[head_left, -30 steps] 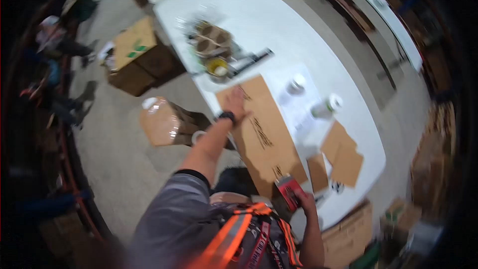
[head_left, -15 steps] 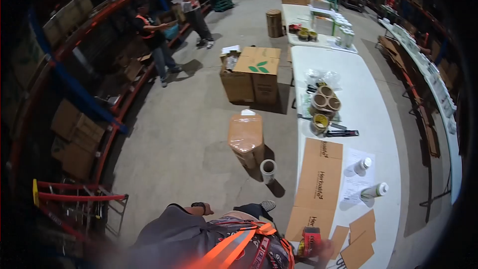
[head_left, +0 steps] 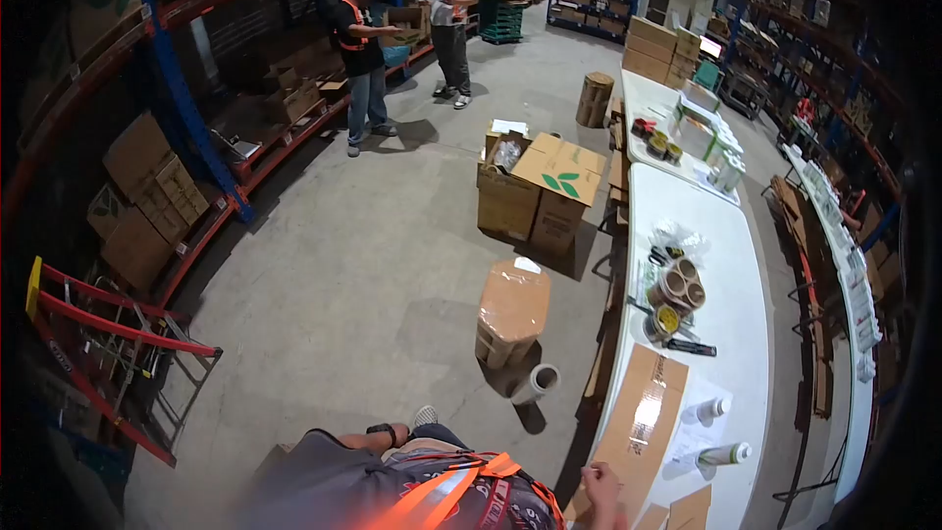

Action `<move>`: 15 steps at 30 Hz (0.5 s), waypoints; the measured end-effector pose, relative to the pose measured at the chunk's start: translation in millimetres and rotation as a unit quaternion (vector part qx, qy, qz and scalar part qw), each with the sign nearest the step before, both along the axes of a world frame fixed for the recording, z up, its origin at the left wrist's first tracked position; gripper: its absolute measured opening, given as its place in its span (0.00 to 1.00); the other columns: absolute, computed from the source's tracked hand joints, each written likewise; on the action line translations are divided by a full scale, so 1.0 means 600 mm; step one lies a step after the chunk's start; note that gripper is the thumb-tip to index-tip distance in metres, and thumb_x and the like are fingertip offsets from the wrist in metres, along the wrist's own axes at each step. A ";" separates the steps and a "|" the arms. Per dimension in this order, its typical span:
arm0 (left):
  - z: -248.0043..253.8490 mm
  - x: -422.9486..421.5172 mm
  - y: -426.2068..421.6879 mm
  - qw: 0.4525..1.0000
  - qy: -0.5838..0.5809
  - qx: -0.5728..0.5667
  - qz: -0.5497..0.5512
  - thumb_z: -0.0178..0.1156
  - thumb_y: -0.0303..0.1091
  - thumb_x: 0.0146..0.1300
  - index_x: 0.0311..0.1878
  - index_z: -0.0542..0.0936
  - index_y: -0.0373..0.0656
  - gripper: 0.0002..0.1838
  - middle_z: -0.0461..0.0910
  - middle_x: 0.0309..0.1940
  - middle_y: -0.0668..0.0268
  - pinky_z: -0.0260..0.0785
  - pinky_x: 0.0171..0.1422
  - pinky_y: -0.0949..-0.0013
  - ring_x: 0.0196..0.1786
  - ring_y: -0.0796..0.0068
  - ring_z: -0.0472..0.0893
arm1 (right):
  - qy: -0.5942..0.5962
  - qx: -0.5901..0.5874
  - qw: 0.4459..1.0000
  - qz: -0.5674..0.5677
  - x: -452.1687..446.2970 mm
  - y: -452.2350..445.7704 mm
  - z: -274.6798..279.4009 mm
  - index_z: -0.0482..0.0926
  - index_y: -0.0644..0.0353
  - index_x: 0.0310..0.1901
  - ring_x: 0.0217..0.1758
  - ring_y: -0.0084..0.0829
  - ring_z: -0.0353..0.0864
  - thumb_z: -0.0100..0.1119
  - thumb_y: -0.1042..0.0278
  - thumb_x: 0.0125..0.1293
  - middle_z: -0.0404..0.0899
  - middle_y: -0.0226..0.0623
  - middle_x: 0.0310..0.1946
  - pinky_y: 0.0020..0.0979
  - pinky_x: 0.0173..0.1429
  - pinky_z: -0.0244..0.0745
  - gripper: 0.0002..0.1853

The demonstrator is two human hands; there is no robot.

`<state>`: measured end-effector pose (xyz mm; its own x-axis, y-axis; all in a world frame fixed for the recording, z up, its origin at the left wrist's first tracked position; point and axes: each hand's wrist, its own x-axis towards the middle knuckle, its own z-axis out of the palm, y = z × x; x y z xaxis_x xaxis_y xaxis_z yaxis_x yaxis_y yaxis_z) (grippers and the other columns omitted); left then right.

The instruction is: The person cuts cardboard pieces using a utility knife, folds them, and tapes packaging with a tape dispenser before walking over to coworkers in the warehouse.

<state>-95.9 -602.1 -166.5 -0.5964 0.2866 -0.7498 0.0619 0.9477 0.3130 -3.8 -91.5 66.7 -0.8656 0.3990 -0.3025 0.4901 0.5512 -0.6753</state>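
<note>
My right hand [head_left: 601,487] is at the lower edge of the view, over the near end of a flat cardboard sheet [head_left: 640,407] with printed lettering. Its fingers are curled together; whatever they hold, if anything, is hidden. My left hand [head_left: 399,434], below a dark wristband, is close to my waist, and its fingers are too small and covered to read. Right of the cardboard, a white bottle [head_left: 712,410] and a white-and-green canister [head_left: 724,453] lie on printed paper [head_left: 695,440]. Smaller cardboard pieces [head_left: 690,508] are beside my right hand.
On the white table [head_left: 731,285] are tape rolls [head_left: 679,287] and a black tool [head_left: 691,346]. A wrapped carton [head_left: 514,299], a clear-film roll [head_left: 536,385] and a large box [head_left: 559,172] stand on the floor. Two people [head_left: 365,64] stand near the racks; a red ladder [head_left: 118,329] is left.
The view has swung so the table appears farther right and lower. My right hand was beside a red tape dispenser on the cardboard; the dispenser is no longer visible.
</note>
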 end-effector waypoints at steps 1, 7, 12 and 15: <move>0.001 -0.002 -0.013 0.999 -0.014 0.016 0.034 0.59 0.45 0.52 0.43 0.83 0.49 0.17 0.82 0.40 0.52 0.72 0.49 0.56 0.45 0.52 0.81 | -0.035 0.009 0.999 0.035 -0.028 -0.041 0.008 0.80 0.64 0.41 0.31 0.30 0.80 0.66 0.56 0.52 0.81 0.40 0.27 0.30 0.40 0.76 0.20; -0.010 -0.065 -0.160 0.993 -0.047 0.038 0.104 0.62 0.47 0.51 0.49 0.82 0.47 0.23 0.80 0.46 0.50 0.69 0.57 0.57 0.51 0.52 0.79 | -0.102 0.032 0.967 0.230 -0.221 -0.280 -0.011 0.80 0.58 0.47 0.38 0.41 0.83 0.64 0.48 0.53 0.82 0.44 0.32 0.36 0.44 0.76 0.25; 0.053 -0.110 -0.277 0.916 0.054 0.082 0.389 0.61 0.52 0.54 0.55 0.77 0.42 0.30 0.79 0.50 0.52 0.68 0.61 0.62 0.54 0.57 0.78 | -0.114 -0.233 0.862 0.436 -0.415 -0.496 0.054 0.74 0.63 0.56 0.48 0.25 0.76 0.61 0.55 0.62 0.79 0.34 0.46 0.29 0.55 0.71 0.25; 0.078 -0.068 -0.319 0.870 0.078 0.112 0.473 0.60 0.50 0.56 0.54 0.77 0.42 0.27 0.79 0.50 0.54 0.68 0.60 0.63 0.54 0.58 0.78 | -0.036 -0.444 0.673 0.591 -0.514 -0.625 0.272 0.68 0.67 0.61 0.61 0.32 0.69 0.64 0.44 0.57 0.74 0.42 0.54 0.35 0.67 0.60 0.39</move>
